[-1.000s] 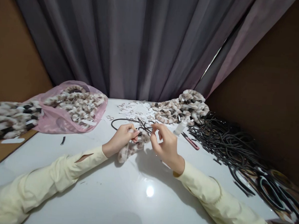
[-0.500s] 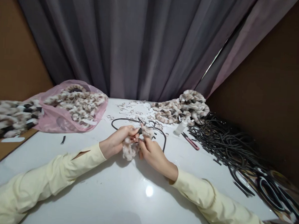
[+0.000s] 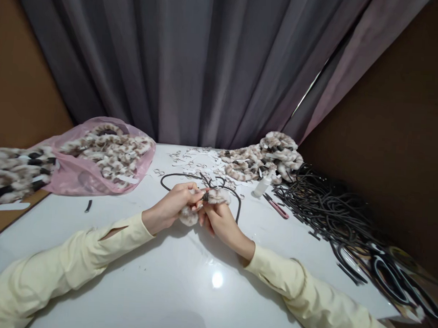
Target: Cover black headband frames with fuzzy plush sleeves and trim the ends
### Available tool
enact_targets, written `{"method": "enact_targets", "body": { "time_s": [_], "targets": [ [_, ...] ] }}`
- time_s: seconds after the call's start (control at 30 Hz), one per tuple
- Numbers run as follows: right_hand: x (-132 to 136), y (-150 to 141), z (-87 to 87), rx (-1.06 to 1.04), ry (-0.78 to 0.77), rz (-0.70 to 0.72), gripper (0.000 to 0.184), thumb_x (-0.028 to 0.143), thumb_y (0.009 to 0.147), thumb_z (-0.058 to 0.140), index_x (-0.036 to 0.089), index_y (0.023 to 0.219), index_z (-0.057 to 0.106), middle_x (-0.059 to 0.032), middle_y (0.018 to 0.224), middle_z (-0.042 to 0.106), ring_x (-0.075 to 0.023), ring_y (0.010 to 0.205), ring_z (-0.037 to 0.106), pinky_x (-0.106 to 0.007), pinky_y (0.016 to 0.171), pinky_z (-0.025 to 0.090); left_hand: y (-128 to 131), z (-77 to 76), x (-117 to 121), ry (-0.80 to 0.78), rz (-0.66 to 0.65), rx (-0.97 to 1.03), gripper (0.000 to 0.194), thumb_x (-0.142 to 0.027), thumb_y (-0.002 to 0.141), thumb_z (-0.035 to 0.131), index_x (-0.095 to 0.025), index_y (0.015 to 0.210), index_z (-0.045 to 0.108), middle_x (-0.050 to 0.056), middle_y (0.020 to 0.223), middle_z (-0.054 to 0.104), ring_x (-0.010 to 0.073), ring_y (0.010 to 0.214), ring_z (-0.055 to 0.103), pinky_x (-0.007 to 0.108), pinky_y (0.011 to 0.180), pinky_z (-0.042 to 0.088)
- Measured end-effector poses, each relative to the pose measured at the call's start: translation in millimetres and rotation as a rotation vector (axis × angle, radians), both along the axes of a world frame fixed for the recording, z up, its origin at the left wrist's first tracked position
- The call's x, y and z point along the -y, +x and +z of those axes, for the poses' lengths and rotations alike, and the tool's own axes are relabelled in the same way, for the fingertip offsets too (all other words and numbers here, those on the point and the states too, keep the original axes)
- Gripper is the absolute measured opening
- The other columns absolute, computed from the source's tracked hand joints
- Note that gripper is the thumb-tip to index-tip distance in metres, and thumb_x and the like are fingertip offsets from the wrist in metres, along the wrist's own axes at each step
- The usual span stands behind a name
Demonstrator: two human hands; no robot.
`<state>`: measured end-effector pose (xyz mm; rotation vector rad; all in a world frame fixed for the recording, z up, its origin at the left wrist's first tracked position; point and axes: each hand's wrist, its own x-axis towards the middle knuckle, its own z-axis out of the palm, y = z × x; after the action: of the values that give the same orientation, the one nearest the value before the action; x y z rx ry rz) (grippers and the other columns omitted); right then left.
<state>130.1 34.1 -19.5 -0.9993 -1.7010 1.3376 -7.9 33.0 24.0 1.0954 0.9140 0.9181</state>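
Both my hands meet over the middle of the white table, closed on a fluffy white-and-brown fur strip (image 3: pixel 219 196). My left hand (image 3: pixel 180 201) pinches its dark end between thumb and fingers, and part of the fur hangs below that hand. From the other side my right hand (image 3: pixel 219 220) grips the strip close to the same dark part. Fingers hide exactly how the dark end joins the fur. Just behind the hands a black cord (image 3: pixel 174 175) lies in loose loops on the table.
A pink plastic bag (image 3: pixel 145 170) full of furry strips stands at left. Back right are a furry pile (image 3: pixel 278 152), a small clear bottle (image 3: pixel 262 187) and a pink-handled cutter (image 3: pixel 277 207). Many black cords (image 3: pixel 323 203) heap at right. Small metal rings (image 3: pixel 178 157) lie scattered at the back.
The fur strip has turned in my hands: more of it shows above the right hand and less hangs below. My hands stay close together; the whole view shifts slightly left.
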Motion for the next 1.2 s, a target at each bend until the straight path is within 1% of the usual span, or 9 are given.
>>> {"method": "enact_targets", "body": {
  "time_s": [0.07, 0.17, 0.33, 0.47, 0.6, 0.87, 1.03, 1.13, 1.2],
  "targets": [
    [1, 0, 3.8, 0.051, 0.018, -0.009, 0.033, 0.022, 0.088, 0.031, 0.018, 0.057, 0.043, 0.0055, 0.039, 0.039, -0.0049, 0.028, 0.032, -0.018, 0.031, 0.023, 1, -0.2, 1, 0.028, 0.053, -0.036, 0.022, -0.025, 0.068, 0.060, -0.017, 0.059, 0.041, -0.005, 0.047, 0.046, 0.0076, 0.040, 0.045, 0.019, 0.042, 0.032],
    [3, -1, 9.6, 0.087, 0.025, -0.020, 0.043, 0.022, 0.089, 0.033, 0.020, 0.046, 0.033, 0.0049, 0.033, 0.034, -0.0056, 0.030, 0.031, -0.020, 0.034, 0.024, 3, -0.6, 2, 0.090, 0.132, -0.096, 0.021, -0.026, 0.068, 0.060, -0.016, 0.061, 0.043, -0.005, 0.048, 0.046, 0.0061, 0.042, 0.039, 0.018, 0.044, 0.031],
    [2, 0, 8.8, 0.178, 0.115, -0.051, 0.050, 0.036, 0.092, 0.031, 0.019, 0.045, 0.036, 0.0033, 0.034, 0.036, -0.0080, 0.036, 0.037, -0.022, 0.042, 0.030, 5, -2.5, 1, 0.322, 0.264, -0.252, 0.018, -0.028, 0.073, 0.057, -0.018, 0.069, 0.042, -0.006, 0.050, 0.047, 0.0088, 0.048, 0.041, 0.020, 0.050, 0.034],
    [2, 2, 7.4, 0.203, 0.211, -0.033, 0.042, 0.033, 0.092, 0.032, 0.019, 0.053, 0.040, 0.0030, 0.042, 0.040, -0.0099, 0.046, 0.041, -0.022, 0.049, 0.032, 2, -5.4, 3, 0.536, 0.298, -0.445, 0.012, -0.027, 0.076, 0.053, -0.019, 0.074, 0.045, -0.005, 0.056, 0.050, 0.0111, 0.054, 0.047, 0.021, 0.056, 0.037],
    [8, 3, 13.7, 0.222, 0.275, 0.000, 0.036, 0.031, 0.092, 0.033, 0.018, 0.059, 0.042, 0.0032, 0.047, 0.042, -0.0100, 0.049, 0.040, -0.022, 0.051, 0.032, 0, -6.4, 5, 0.705, 0.346, -0.604, 0.004, -0.019, 0.074, 0.051, -0.020, 0.075, 0.047, -0.005, 0.062, 0.054, 0.0106, 0.055, 0.047, 0.019, 0.054, 0.034],
    [19, 6, 22.8, 0.285, 0.363, 0.027, 0.029, 0.027, 0.091, 0.035, 0.018, 0.065, 0.045, 0.0038, 0.051, 0.040, -0.0106, 0.051, 0.039, -0.022, 0.054, 0.031, -2, -12.1, 2, 0.744, 0.323, -0.661, 0.010, -0.011, 0.069, 0.046, -0.020, 0.074, 0.048, -0.004, 0.064, 0.056, 0.0107, 0.056, 0.048, 0.018, 0.054, 0.034],
    [13, 10, 26.8, 0.343, 0.409, 0.029, 0.027, 0.025, 0.091, 0.036, 0.018, 0.067, 0.045, 0.0035, 0.056, 0.042, -0.0101, 0.054, 0.041, -0.022, 0.055, 0.029, -4, -9.1, -3, 0.745, 0.313, -0.716, 0.006, -0.014, 0.070, 0.046, -0.020, 0.072, 0.047, -0.004, 0.062, 0.055, 0.0118, 0.057, 0.047, 0.019, 0.055, 0.034],
    [9, 13, 27.7, 0.415, 0.478, 0.038, 0.022, 0.024, 0.090, 0.039, 0.018, 0.069, 0.043, 0.0036, 0.059, 0.042, -0.0102, 0.055, 0.040, -0.021, 0.053, 0.026, -7, -7.8, -8, 0.778, 0.304, -0.769, 0.009, -0.012, 0.069, 0.043, -0.020, 0.071, 0.047, -0.003, 0.063, 0.054, 0.0125, 0.058, 0.047, 0.019, 0.057, 0.034],
    [7, 17, 27.6, 0.460, 0.539, 0.045, 0.020, 0.023, 0.090, 0.039, 0.018, 0.070, 0.043, 0.0033, 0.061, 0.042, -0.0105, 0.055, 0.040, -0.021, 0.053, 0.026, -9, -8.4, -10, 0.811, 0.263, -0.796, 0.012, -0.010, 0.068, 0.041, -0.020, 0.070, 0.048, -0.003, 0.064, 0.054, 0.0127, 0.058, 0.047, 0.020, 0.058, 0.034]
  ]
}}
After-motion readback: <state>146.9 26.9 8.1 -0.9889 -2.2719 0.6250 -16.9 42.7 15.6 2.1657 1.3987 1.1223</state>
